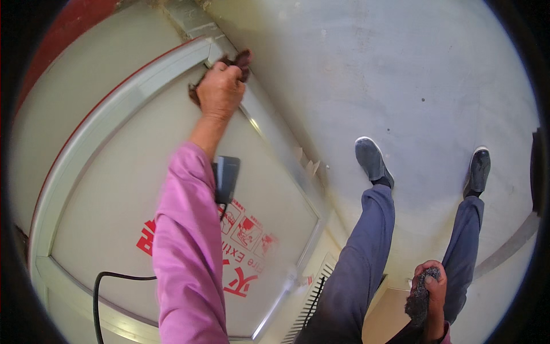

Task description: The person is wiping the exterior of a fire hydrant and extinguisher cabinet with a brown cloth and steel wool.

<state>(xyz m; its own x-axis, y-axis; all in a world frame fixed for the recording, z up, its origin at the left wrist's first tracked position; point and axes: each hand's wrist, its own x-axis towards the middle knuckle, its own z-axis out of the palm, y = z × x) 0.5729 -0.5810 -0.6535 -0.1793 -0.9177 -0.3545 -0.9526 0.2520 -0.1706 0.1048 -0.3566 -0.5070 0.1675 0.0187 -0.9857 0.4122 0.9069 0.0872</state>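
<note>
My left hand (221, 91), in a pink sleeve, is closed on a bunched dark brown cloth (244, 60). It presses the cloth against the upper corner of a metal frame (275, 124) around a pale cabinet panel (142, 172). Red writing and pictograms (249, 230) mark the panel, partly hidden by my forearm. Low at the right, my right hand (436, 286) grips a dark, rough-textured wad (419, 296), which looks like a scouring pad or rag. This hand is in front of my leg, away from the cabinet.
A dark box-shaped device (227, 178) hangs beside my left forearm, and a black cable (96, 296) loops at lower left. My dark shoes (371, 159) stand on the grey floor (343, 64). A slotted vent grille (311, 301) lies below the panel. Torn paper (307, 161) sticks out along the cabinet's edge.
</note>
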